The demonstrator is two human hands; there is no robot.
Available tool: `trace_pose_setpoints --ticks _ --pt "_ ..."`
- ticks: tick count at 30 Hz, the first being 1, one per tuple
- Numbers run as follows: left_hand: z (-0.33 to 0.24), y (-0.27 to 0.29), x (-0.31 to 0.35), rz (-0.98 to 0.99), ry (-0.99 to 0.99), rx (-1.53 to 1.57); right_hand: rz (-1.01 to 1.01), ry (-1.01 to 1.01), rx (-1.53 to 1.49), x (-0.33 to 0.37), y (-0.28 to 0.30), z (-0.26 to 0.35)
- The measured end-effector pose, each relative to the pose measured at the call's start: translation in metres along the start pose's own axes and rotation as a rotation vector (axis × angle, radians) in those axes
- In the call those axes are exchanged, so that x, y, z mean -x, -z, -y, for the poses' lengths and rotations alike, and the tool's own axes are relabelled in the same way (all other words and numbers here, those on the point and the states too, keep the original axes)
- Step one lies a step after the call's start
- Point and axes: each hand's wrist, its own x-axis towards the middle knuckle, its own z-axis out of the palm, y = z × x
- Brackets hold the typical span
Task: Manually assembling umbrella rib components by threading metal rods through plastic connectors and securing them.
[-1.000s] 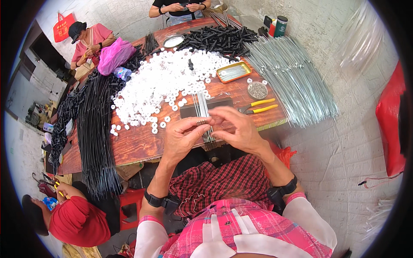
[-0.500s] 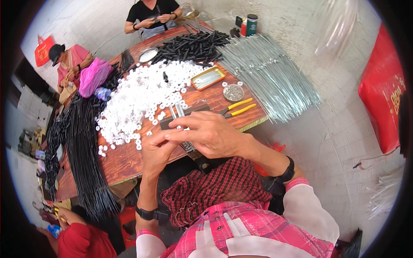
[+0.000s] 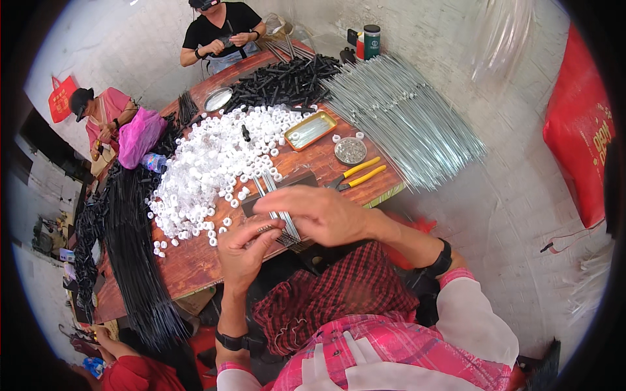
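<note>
Metal rods [image 3: 289, 226] at the surface's [image 3: 195, 264] near edge, between left hand [image 3: 242, 251] and right hand [image 3: 329, 212]; long axis runs away from the person, far ends leaning left. Right looks nearer, partly covering them (blurred, can't tell its grip); left, just beside, pinches thin pieces [image 3: 266, 228].

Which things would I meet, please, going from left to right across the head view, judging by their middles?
Small red bag, long black rods, left hand, right hand, spread of silver rods, large red bag.
</note>
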Motion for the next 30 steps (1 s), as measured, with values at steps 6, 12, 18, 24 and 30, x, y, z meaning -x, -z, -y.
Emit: trace_pose_setpoints --ticks 6,12,18,24,30 --pt "0.005 0.002 0.000 0.044 -0.018 0.000 -0.132 -0.587 0.272 0.020 0.063 -0.099" --pt "0.003 0.005 -0.004 0.041 -0.013 -0.008 0.022 -0.562 0.603 0.029 0.106 -0.173" --pt "0.014 0.010 -0.003 0.040 0.002 0.022 0.375 -0.602 0.733 0.024 0.121 -0.159" --pt "0.014 0.007 -0.007 0.042 0.019 0.050 0.286 -0.575 0.695 0.030 0.127 -0.165" --pt "0.005 0.005 -0.011 0.069 0.022 0.020 0.165 -0.574 0.621 -0.004 0.127 -0.182"
